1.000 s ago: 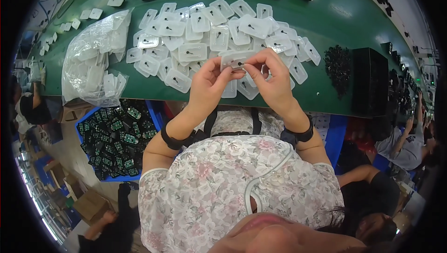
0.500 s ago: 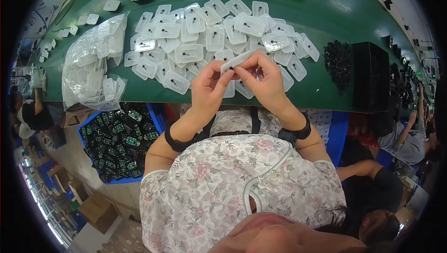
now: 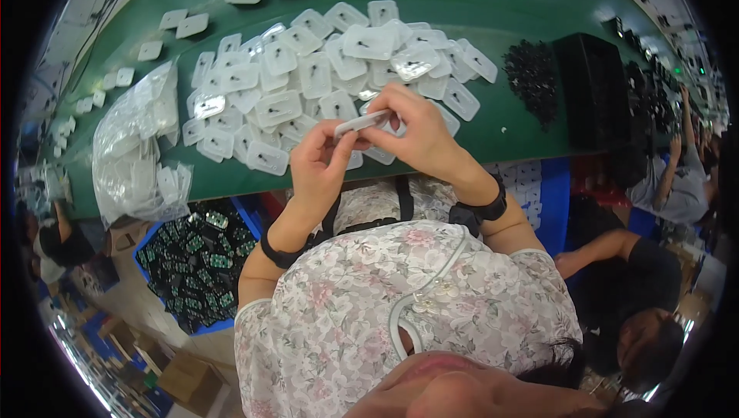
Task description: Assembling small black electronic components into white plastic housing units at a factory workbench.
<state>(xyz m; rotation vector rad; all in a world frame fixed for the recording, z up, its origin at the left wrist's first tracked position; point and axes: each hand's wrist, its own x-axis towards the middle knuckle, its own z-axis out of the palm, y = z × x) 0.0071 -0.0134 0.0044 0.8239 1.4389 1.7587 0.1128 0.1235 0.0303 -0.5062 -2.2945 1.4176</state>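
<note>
Between my hands, close to the table's near edge, a white plastic cover [image 3: 359, 122] is held tilted, nearly edge-on. My left hand [image 3: 317, 158] pinches its left end between thumb and fingers. On the other end, the bent fingers of my right hand [image 3: 422, 132] are closed, partly hiding it. Whether a small black part sits on this cover cannot be made out. Just beyond both hands spreads a heap of similar translucent white covers [image 3: 279, 108], many with a small black piece on them.
Right of the heap lie small black parts [image 3: 531, 79] beside a black bin [image 3: 589, 83]. A clear bag of covers [image 3: 138, 141] rests at left on the green table [image 3: 493, 2]. Below are blue crates, one holding circuit boards [image 3: 196, 264]. A co-worker [image 3: 627, 295] sits at right.
The cover has tipped more edge-on as my fingers shifted, with the right hand now higher over its end. The whole view has turned slightly.
</note>
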